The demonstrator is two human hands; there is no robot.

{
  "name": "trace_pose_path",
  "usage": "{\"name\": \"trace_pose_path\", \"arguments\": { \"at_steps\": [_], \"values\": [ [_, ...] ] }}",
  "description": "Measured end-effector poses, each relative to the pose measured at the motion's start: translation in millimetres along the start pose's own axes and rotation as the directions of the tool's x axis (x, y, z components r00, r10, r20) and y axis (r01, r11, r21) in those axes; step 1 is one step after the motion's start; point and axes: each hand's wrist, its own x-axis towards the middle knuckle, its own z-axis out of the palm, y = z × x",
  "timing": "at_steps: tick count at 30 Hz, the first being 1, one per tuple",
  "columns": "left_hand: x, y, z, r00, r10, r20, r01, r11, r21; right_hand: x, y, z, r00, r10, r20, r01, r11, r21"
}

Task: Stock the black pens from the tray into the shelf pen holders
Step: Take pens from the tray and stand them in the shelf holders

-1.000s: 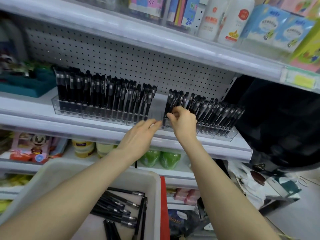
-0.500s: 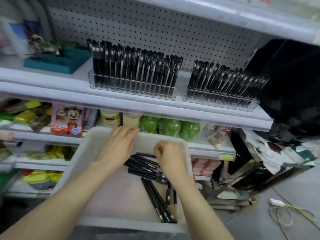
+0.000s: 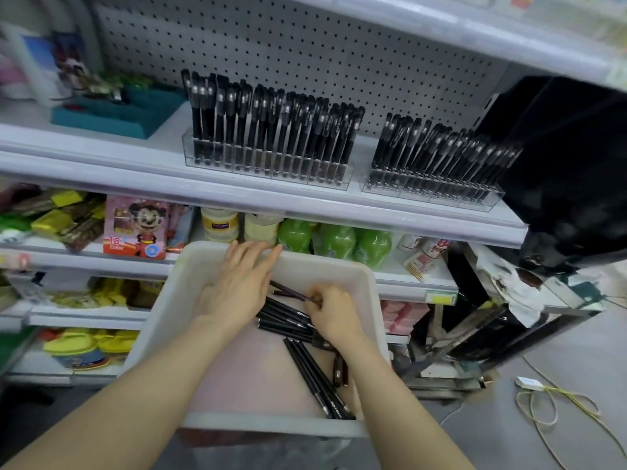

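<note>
Shelf (image 3: pixel 101 171), white, middle tier, carries both holders. Tray (image 3: pixel 271 425), pale plastic, one, sits low in front of the shelving.

Clear acrylic holders, two: left holder (image 3: pixel 268 164) and right holder (image 3: pixel 431 188), apart from each other, both packed with upright black pens leaning back. Too dense to count; dozens each. No obvious free slot visible from here.

Left hand (image 3: pixel 237 290): fingers straight and spread, flat over the far half of the tray, tips at the far rim, holding nothing. Cannot tell if the palm touches pens.

Right hand (image 3: pixel 334 317): fingers curled, pinching one pen (image 3: pixel 288 290) by its end, the other end tilted up off the pile.

Loose pens (image 3: pixel 315 378) in the tray: roughly a dozen in two bunches, one between the hands and one nearer the body. Overlap blocks an exact count.

Handling, judged: light, stiff, smooth barrels, likely to roll and slip, not fragile. An end pinch is fine for lifting; mid-barrel probably gives better aim into a slot.
</note>
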Motion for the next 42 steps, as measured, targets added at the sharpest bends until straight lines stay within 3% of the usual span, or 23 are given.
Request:
{"name": "trace_pose_path", "arguments": {
  "at_steps": [3,7,13,15,20,23,28,35,42],
  "values": [
    [0.5,4.7,-3.5,0.999,0.022,0.026,-0.022,1.0,0.02,-0.4,-4.2,-9.6,0.996,0.006,-0.084,0.02,0.951,0.308],
    [8.2,18.5,-13.0,0.995,0.101,0.012,-0.101,0.993,0.057,-3.8,-8.7,-32.2,0.982,0.087,-0.167,0.06,0.697,0.714],
    [40.7,45.2,-24.1,0.984,0.126,-0.124,-0.126,0.992,0.009,6.8,-16.9,-87.6,0.954,0.192,-0.229,0.169,0.283,0.944],
    [59.8,60.2,-26.2,0.981,0.118,-0.155,-0.123,0.992,-0.019,10.6,-19.4,-98.3,0.966,0.155,-0.206,0.168,0.229,0.959],
    [107.8,94.0,-23.7,0.985,0.128,-0.12,-0.137,0.988,-0.072,29.6,-4.2,-130.5,0.947,0.138,-0.288,0.221,0.37,0.903],
    [137.1,109.1,-19.4,0.989,0.123,-0.083,-0.129,0.989,-0.068,46.4,19.9,-168.1,0.903,0.176,-0.391,0.249,0.526,0.813],
    [184.7,119.7,-6.6,0.985,0.168,-0.029,-0.164,0.98,0.11,76.7,37.1,-224.5,0.809,0.088,-0.582,0.305,0.783,0.542],
    [207.6,120.6,-0.1,0.967,0.232,-0.107,-0.189,0.931,0.312,135.1,27.8,-242.4,0.767,-0.016,-0.641,0.333,0.863,0.378],
    [207.7,121.4,6.3,0.958,0.224,-0.177,-0.171,0.948,0.269,160.5,28.5,-217.5,0.842,-0.119,-0.526,0.261,0.943,0.204]
  ]
}}
